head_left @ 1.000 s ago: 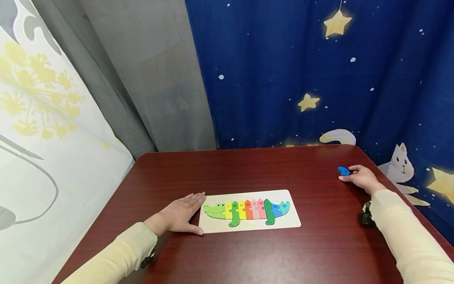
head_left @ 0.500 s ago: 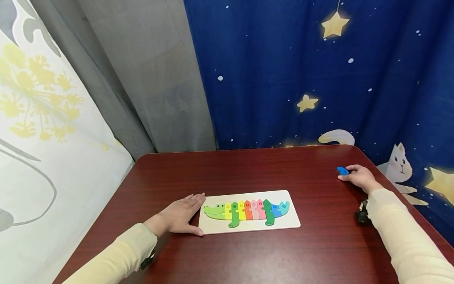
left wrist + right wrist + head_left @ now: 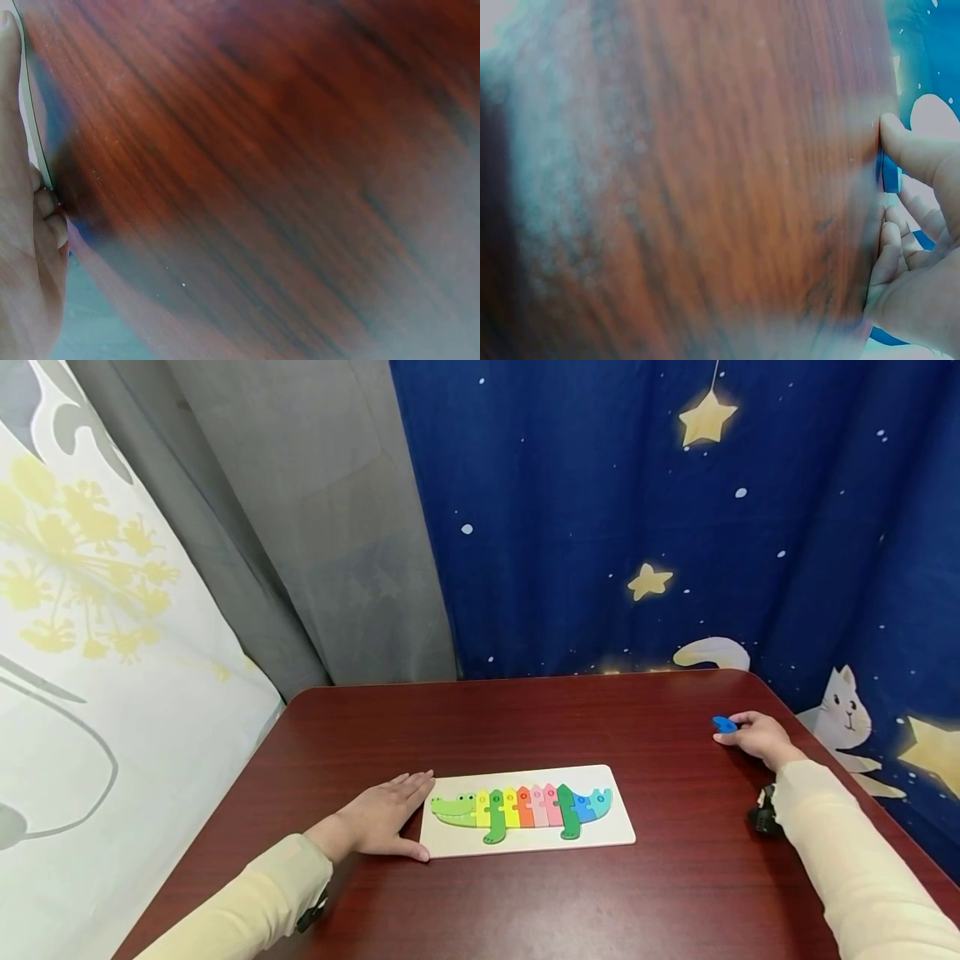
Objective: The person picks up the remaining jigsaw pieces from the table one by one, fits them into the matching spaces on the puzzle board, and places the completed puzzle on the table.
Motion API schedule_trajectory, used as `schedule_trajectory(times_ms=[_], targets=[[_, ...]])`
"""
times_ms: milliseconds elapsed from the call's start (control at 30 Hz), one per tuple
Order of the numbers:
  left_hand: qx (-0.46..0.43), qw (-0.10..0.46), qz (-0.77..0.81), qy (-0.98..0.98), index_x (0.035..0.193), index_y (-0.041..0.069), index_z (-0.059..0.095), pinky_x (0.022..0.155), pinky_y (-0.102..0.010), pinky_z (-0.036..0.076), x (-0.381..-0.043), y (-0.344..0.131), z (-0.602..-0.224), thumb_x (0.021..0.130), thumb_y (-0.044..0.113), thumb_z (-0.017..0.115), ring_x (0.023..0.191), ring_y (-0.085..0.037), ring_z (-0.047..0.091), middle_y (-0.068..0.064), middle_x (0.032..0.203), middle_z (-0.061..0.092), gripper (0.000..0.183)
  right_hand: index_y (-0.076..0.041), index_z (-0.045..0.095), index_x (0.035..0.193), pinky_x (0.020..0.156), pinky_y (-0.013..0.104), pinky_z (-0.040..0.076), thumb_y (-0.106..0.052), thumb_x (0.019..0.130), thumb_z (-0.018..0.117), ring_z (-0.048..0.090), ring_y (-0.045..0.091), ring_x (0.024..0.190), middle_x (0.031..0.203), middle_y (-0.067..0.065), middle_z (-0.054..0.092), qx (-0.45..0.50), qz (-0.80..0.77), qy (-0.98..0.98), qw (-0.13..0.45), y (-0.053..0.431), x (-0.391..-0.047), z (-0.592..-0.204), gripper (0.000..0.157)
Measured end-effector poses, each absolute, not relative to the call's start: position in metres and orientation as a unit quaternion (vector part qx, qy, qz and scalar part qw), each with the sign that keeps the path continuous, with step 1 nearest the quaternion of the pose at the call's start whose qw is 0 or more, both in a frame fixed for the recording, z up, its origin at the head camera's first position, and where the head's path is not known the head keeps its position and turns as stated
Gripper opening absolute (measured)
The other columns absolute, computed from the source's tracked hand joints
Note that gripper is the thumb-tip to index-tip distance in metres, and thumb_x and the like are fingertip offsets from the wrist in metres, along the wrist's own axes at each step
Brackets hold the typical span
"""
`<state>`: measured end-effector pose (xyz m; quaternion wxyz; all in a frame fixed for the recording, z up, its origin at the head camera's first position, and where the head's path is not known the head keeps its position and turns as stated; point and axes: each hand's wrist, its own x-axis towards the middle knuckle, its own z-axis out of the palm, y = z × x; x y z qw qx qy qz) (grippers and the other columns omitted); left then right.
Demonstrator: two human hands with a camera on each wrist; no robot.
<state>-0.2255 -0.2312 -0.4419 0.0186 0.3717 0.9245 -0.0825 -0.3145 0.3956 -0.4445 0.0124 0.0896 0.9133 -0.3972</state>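
In the head view, a pale wooden board (image 3: 528, 847) lies on the table, filled with a colourful crocodile puzzle (image 3: 523, 810). My left hand (image 3: 382, 814) rests at the board's left edge, fingers extended and thumb near the front corner. The left wrist view catches part of that hand and a thin strip of the board's edge (image 3: 34, 127). Far to the right, my right hand (image 3: 761, 735) pinches a small blue puzzle piece (image 3: 724, 725) between thumb and fingers, at the tabletop. Up close in the right wrist view, the blue piece (image 3: 890, 176) shows edge-on between thumb and index finger.
The dark red wooden table (image 3: 480, 727) has a rounded far corner beyond the right hand. Behind it hang a grey curtain (image 3: 322, 527) and a blue starry curtain (image 3: 555, 510). A white patterned cloth (image 3: 135, 718) hangs along the left side.
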Motion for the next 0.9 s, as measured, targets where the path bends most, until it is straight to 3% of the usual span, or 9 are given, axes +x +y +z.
schedule_trajectory(times_ms=[167,467,900], targets=[[0.372,0.016,-0.083,0.924,0.153,0.0,0.026,0.116,-0.038,0.021,-0.2254,-0.2314,-0.4425,0.076,0.088,0.033,0.143,-0.024,0.025,-0.014,0.158,0.024,0.117,0.017,0.039,0.128,0.087,0.049,0.043,-0.027,0.089,0.071,0.043,0.045,0.103,0.119,0.036,0.04,0.092,-0.398,0.913,0.011,0.3951,-0.3132,-0.4444,0.067],[0.371,0.015,-0.093,0.924,0.153,0.001,0.025,0.117,-0.037,0.02,-0.2271,-0.2321,-0.4446,0.076,0.089,0.032,0.144,-0.023,0.024,-0.013,0.158,0.023,0.117,0.016,0.04,0.127,0.073,0.036,0.041,-0.025,0.09,0.071,0.044,0.037,0.093,0.107,0.028,0.044,0.086,-0.408,0.909,0.0,0.3955,-0.3111,-0.443,0.063],[0.37,0.014,-0.096,0.924,0.153,0.001,0.024,0.117,-0.036,0.019,-0.2288,-0.2328,-0.4464,0.076,0.089,0.031,0.144,-0.023,0.023,-0.012,0.159,0.022,0.117,0.015,0.038,0.13,0.074,0.033,0.044,-0.027,0.09,0.071,0.047,0.038,0.098,0.113,0.03,0.046,0.07,-0.414,0.908,-0.009,0.3936,-0.3108,-0.4408,0.066]])
